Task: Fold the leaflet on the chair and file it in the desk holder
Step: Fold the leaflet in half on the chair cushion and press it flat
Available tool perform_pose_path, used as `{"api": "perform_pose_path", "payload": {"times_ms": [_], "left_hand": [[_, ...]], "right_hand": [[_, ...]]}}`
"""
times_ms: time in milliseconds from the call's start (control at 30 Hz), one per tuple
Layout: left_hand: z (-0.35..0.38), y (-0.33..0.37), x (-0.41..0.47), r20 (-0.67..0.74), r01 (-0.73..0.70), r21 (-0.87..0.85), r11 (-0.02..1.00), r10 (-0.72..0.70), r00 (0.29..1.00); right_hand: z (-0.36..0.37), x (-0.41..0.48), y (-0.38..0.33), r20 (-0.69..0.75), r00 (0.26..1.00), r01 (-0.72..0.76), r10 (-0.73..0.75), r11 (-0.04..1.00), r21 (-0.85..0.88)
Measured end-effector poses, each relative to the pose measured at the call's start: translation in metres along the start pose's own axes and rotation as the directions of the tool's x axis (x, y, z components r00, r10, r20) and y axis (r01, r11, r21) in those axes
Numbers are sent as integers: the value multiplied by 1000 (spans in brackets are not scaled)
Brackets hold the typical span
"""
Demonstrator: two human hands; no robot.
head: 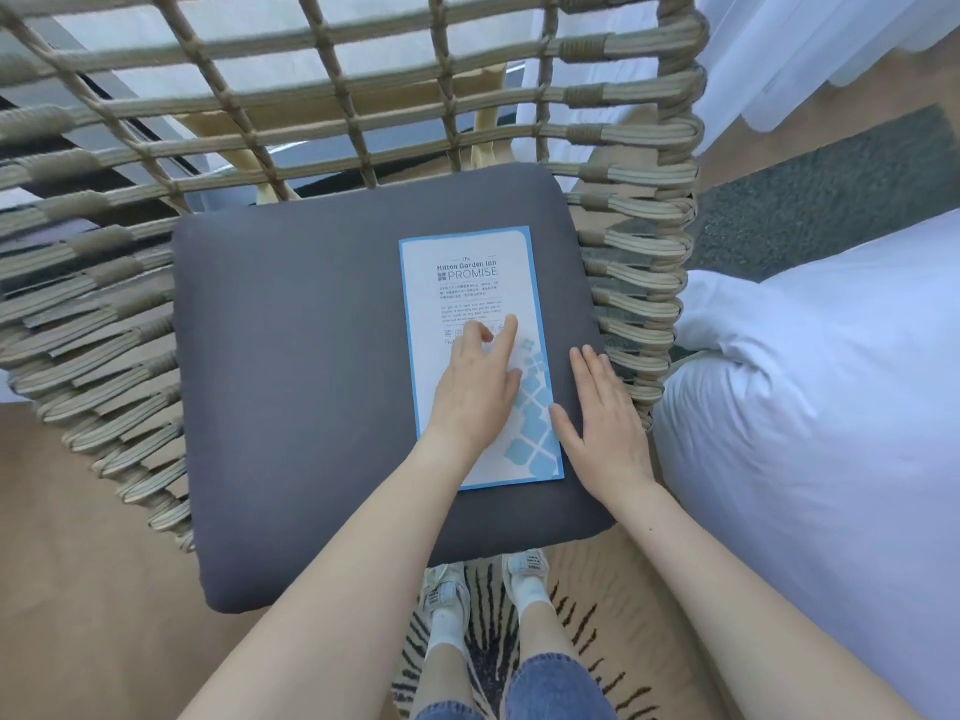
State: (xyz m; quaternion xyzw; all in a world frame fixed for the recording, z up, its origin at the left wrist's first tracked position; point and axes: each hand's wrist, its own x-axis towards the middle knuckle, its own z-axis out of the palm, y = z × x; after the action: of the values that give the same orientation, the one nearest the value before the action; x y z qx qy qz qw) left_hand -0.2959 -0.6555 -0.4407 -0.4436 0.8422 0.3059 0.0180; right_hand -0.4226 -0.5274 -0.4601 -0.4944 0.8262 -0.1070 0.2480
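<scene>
A white leaflet (467, 283) with a blue border lies flat and lengthwise on the right half of the chair's dark grey cushion (291, 387). My left hand (478, 387) rests palm down on the lower middle of the leaflet, fingers spread and pointing away from me. Flat on the cushion just beside the leaflet's right edge lies my right hand (602, 413), its thumb touching that edge. Neither hand grips anything. The desk holder is not in view.
The woven rope chair (639, 283) rises around the cushion at the back and both sides. A white duvet (810, 407) lies close on the right. My feet stand on a patterned rug (597, 615) below the cushion's front edge.
</scene>
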Motion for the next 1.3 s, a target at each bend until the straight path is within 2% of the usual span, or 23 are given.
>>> {"api": "perform_pose_path", "payload": {"times_ms": [133, 233, 367, 800, 1033, 1300], "left_hand": [[-13, -19, -17, -64, 5, 58, 998, -1, 998], [-11, -38, -25, -116, -39, 137, 990, 55, 992], [4, -60, -26, -118, -31, 233, 972, 60, 991], [54, -94, -14, -179, -14, 275, 961, 66, 982], [21, -75, -21, -87, -8, 277, 961, 34, 996], [-43, -69, 35, -185, -74, 315, 946, 138, 973]], "right_hand": [[-4, 6, -20, -8, 996, 91, -92, 996, -23], [3, 16, -35, -50, 985, 160, -163, 986, -46], [21, 32, -44, -40, 970, 235, -242, 964, -128], [59, 46, -31, -110, 951, 251, -289, 929, -272], [31, 42, -46, -9, 971, 231, -240, 946, -228], [-20, 111, -76, -110, 951, 267, -290, 945, -187]]}}
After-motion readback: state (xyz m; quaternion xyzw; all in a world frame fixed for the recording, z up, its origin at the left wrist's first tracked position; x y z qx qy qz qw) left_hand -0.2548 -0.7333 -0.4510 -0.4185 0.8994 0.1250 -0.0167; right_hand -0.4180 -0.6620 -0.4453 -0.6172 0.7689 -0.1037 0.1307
